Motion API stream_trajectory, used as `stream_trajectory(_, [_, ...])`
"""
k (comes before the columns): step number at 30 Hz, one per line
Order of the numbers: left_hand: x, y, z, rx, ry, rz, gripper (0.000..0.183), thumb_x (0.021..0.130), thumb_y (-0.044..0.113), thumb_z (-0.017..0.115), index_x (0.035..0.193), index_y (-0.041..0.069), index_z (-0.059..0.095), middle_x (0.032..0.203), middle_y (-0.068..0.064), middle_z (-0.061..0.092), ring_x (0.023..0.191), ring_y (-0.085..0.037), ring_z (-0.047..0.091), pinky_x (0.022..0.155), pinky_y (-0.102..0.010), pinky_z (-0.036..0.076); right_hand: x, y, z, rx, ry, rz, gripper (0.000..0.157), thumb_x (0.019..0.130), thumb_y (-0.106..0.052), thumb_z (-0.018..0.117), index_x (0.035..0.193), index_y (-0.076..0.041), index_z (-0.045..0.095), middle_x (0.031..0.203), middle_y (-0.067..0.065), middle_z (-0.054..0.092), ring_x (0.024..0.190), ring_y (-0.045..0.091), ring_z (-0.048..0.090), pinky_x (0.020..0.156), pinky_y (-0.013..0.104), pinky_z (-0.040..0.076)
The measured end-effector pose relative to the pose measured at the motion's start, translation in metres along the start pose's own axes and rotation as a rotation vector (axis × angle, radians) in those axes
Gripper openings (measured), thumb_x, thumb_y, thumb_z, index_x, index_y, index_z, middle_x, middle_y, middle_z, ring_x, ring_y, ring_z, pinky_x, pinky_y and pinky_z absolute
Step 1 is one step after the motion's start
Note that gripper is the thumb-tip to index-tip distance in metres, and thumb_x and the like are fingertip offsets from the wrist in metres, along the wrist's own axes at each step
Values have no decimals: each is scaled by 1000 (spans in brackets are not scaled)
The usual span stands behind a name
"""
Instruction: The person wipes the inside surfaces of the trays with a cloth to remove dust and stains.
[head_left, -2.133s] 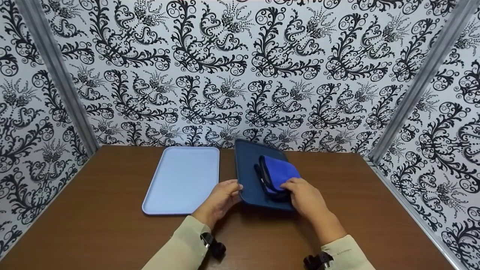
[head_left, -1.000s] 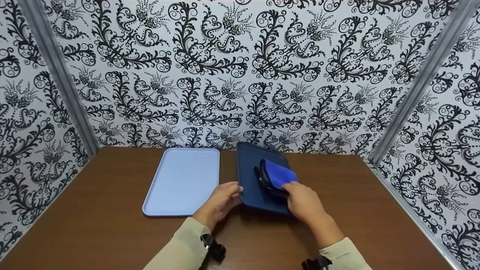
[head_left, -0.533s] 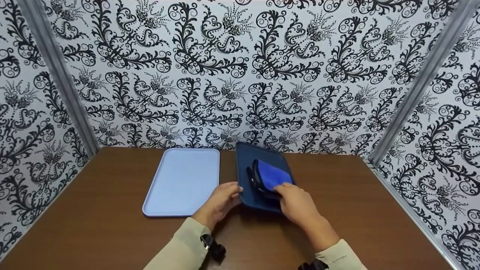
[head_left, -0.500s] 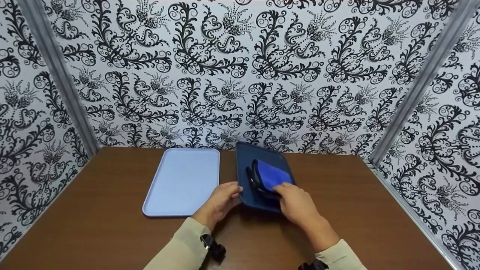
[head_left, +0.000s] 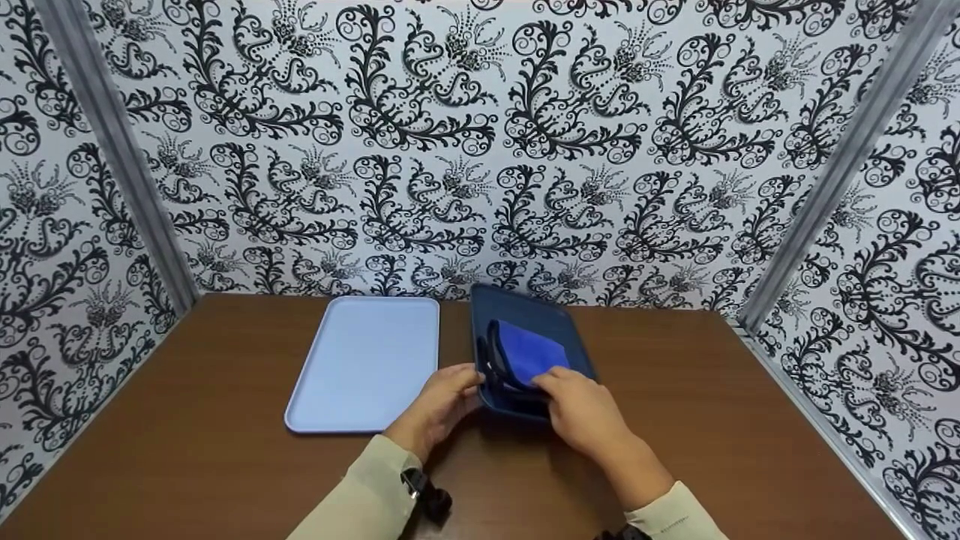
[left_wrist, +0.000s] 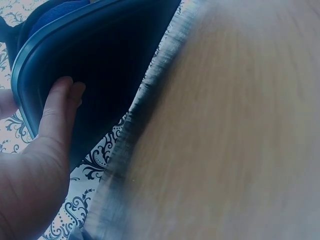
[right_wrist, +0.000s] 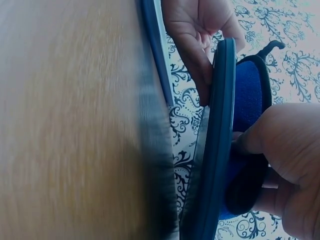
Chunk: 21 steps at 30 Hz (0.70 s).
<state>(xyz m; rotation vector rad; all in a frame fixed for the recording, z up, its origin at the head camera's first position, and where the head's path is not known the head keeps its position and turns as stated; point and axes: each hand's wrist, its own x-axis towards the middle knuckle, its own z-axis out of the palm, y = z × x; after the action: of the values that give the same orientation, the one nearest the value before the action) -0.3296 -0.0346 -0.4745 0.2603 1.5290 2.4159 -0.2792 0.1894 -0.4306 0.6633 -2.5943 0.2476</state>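
My left hand (head_left: 442,401) holds a dark blue tray (head_left: 514,304) by its near left edge, thumb on top and fingers spread along the underside in the left wrist view. The tray is tilted, its left side raised off the table. On its upper face, towards the left rim, lies a folded blue cloth with black edging (head_left: 534,351). My right hand (head_left: 589,412) pinches the cloth at its near right corner. In the right wrist view the cloth (right_wrist: 248,95) bulges against the tray's face, and a thin black loop (right_wrist: 272,47) sticks out from it.
A light blue tray (head_left: 367,360) lies flat on the brown table (head_left: 187,420), left of the dark tray. Patterned black-and-white panels (head_left: 480,142) enclose the back and both sides, joined by grey metal posts (head_left: 120,142).
My right hand has slid the cloth leftward across the dark tray, from its right part to near the left rim. The left hand keeps its grip in nearly the same place.
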Motion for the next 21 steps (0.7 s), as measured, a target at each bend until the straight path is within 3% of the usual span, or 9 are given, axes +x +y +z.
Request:
stream_trajectory(11, [-1,3,2,24,24,2,12,87,1,54,87,8,64,73,8,53,73,-5,53,82,-27,54,0,-5,1,-49,28,-96,34,89,-3,71,114,-26,77,96,-3,69,85,23,68,64,43,57])
stream_trajectory(21, [-3,4,-1,26,18,14,19,90,3,55,97,4,73,94,0,74,89,-11,68,87,-30,58,1,-1,3,-27,40,-193,38,92,0,68,115,-29,80,104,-2,66,93,19,65,74,39,59])
